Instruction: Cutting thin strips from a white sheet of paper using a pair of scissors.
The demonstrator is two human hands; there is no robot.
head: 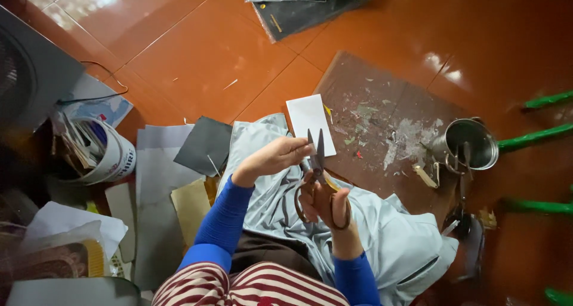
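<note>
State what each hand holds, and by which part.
The right hand holds the scissors by their looped handles, blades up and open. The left hand pinches something small at the blades; what cannot be told.

My right hand (327, 203) covers the middle of the scissors (316, 174), so the pivot is hidden; only the blade tips and parts of the handle loops show. Whatever my left hand (276, 157) pinches at the blades is too small to tell. The grey sheets (298, 1) at the top edge are cut off. The fan housing (24, 73) at the left edge is cut off and dark. The contents of the metal pot (468, 143) are blurred. The green bars (537, 136) run off the right edge.
</note>
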